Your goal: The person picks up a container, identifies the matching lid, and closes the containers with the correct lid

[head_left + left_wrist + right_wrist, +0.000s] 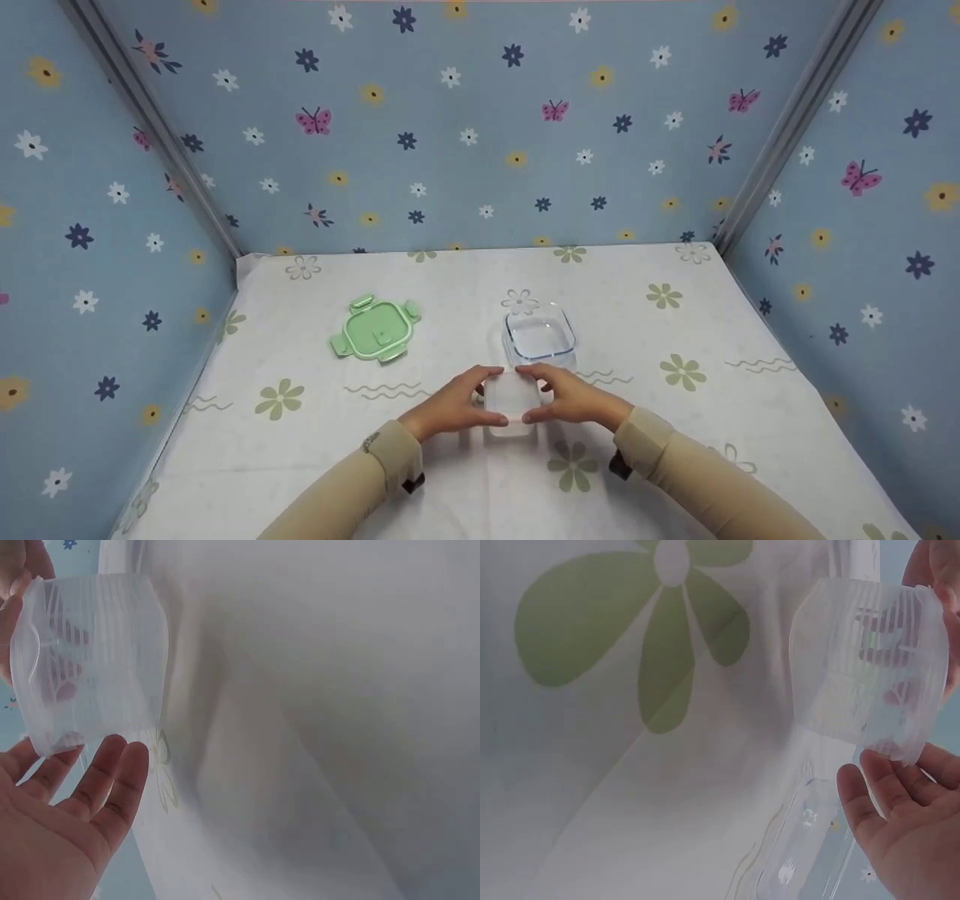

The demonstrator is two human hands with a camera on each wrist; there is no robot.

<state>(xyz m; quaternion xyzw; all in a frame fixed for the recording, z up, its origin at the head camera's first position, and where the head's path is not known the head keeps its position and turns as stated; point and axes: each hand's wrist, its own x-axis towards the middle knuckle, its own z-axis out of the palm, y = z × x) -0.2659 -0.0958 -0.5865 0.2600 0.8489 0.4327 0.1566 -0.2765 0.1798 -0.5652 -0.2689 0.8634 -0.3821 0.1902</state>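
Between my two hands is a small translucent plastic container (511, 397) with ribbed sides and a lid on top. My left hand (454, 405) grips its left side, and my right hand (574, 396) grips the right side, thumbs at the near edge. In the left wrist view the container (105, 667) stands upright at the cloth, with fingers of the left hand (67, 817) along its side. From the right wrist, the ribbed container (847, 667) shows the other hand's fingers faintly through its walls, and the right hand (915, 832) is at its lid edge.
Just beyond the hands stands a square clear glass container (572, 345) without a lid. A green lid (375, 326) with clip flaps lies flat to the left. Both are on a white flowered tablecloth (637, 465), with patterned blue walls (465, 172) behind and at the sides.
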